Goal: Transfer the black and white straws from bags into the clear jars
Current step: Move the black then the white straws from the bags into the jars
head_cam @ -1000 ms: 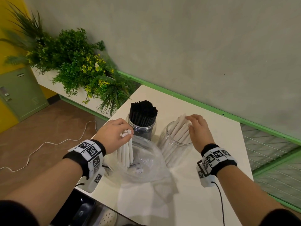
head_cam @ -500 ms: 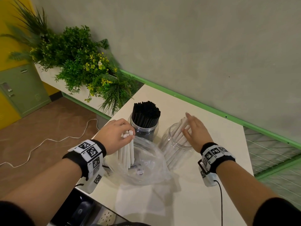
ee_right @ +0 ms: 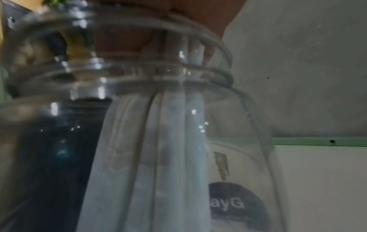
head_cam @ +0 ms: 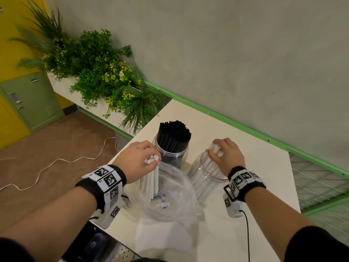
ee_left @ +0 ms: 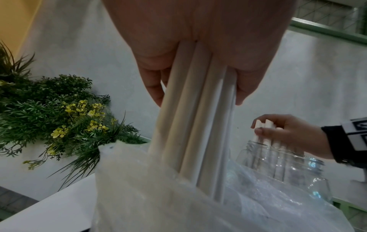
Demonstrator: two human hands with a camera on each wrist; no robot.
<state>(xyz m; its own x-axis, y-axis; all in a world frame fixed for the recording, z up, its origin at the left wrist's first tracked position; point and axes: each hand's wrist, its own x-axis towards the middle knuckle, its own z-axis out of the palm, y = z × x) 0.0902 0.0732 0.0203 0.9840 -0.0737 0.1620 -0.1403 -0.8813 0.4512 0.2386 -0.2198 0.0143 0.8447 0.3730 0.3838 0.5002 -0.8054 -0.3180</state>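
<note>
Currently: your left hand (head_cam: 137,159) pinches white paper straws (head_cam: 150,178) inside the crinkled clear bag (head_cam: 175,195); right hand (head_cam: 224,157) clasps straws in the clear plastic jar (head_cam: 205,178). Risk: tipping it.

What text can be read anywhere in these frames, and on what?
"ayG": end of a cut-off word on a dark label on the white-straw jar, right wrist view.
Wristbands: square coded markers with tiny characters, too small to read.
Green cabinet: small plate, unreadable.
</note>
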